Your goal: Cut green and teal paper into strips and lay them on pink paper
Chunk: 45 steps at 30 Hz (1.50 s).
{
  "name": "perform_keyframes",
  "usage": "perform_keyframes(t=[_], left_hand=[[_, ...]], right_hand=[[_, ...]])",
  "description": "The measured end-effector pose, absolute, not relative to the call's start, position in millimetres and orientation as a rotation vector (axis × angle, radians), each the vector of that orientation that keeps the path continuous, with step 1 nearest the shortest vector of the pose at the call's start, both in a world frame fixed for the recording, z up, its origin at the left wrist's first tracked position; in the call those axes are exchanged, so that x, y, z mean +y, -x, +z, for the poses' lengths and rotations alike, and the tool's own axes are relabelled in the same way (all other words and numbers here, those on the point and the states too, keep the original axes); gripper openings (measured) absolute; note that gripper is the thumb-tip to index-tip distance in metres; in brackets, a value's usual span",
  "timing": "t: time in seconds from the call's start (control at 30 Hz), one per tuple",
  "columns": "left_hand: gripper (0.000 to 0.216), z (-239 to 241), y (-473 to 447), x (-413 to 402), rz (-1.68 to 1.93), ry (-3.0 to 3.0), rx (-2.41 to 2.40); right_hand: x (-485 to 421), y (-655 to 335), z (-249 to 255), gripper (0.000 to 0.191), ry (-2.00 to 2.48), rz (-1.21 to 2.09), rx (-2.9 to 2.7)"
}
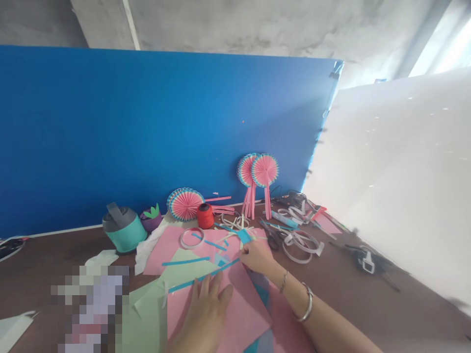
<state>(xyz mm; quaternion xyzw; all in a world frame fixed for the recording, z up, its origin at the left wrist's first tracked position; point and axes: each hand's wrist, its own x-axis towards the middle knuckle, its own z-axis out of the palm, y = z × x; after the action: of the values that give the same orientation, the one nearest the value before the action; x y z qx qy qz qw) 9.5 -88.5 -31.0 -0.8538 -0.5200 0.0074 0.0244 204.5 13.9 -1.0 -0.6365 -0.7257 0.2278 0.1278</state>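
My left hand [208, 309] lies flat with fingers spread on a pink sheet of paper [243, 314]. Along the sheet's upper edge runs a narrow blue strip [198, 279]. At that strip's right end, my right hand [257, 257] is closed in a pinch, with a small blue piece of paper [244, 236] showing just past its fingers. Green paper [143, 314] and another pink sheet [158, 255] lie around and under the work. A loose blue strip [186, 262] and a roll of clear tape [192, 238] rest beyond my left hand.
Pink pleated paper fans [265, 170] stand against the blue panel [147, 132], and another fan [185, 204] leans farther left. A red spool [205, 216], scissors [272, 240], white strip coils [301, 245], a teal container [127, 233] and a purple pot [151, 221] stand or lie about the brown table [353, 299].
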Motion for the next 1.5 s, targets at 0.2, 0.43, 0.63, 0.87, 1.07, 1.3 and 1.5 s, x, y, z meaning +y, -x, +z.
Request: perform_keyframes(t=[0.2, 0.43, 0.63, 0.87, 1.07, 1.3, 1.5], left_hand=[[0.055, -36.9, -10.8, -87.8, 0.023, 2.633, -1.608], [0.056, -33.8, -11.2, -86.3, 0.072, 2.669, -1.629], [0.058, -34.1, -10.6, -85.2, 0.122, 2.724, -1.639], [0.058, -41.1, -8.0, -83.6, 0.091, 2.719, -1.602], [0.057, -32.4, -7.1, -85.7, 0.065, 2.741, -1.600], [0.057, -24.5, -9.2, -86.0, 0.091, 2.778, -1.633], [0.058, -21.8, -6.8, -86.5, 0.103, 2.804, -1.627]], right_hand=[[1.6, -190.7, 10.9, 0.021, 2.030, 0.464, -2.095], [-1.4, -189.1, 17.1, 0.023, 2.034, 0.387, -2.219], [5.8, -203.9, 19.4, 0.023, 1.838, 0.387, -2.460], [5.4, -207.3, 20.4, 0.022, 1.765, 0.381, -2.541], [4.6, -210.8, 20.7, 0.025, 1.735, 0.388, -2.537], [2.9, -208.9, 22.0, 0.023, 1.722, 0.354, -2.544], [7.8, -222.3, 25.1, 0.019, 1.755, 0.215, -2.528]])
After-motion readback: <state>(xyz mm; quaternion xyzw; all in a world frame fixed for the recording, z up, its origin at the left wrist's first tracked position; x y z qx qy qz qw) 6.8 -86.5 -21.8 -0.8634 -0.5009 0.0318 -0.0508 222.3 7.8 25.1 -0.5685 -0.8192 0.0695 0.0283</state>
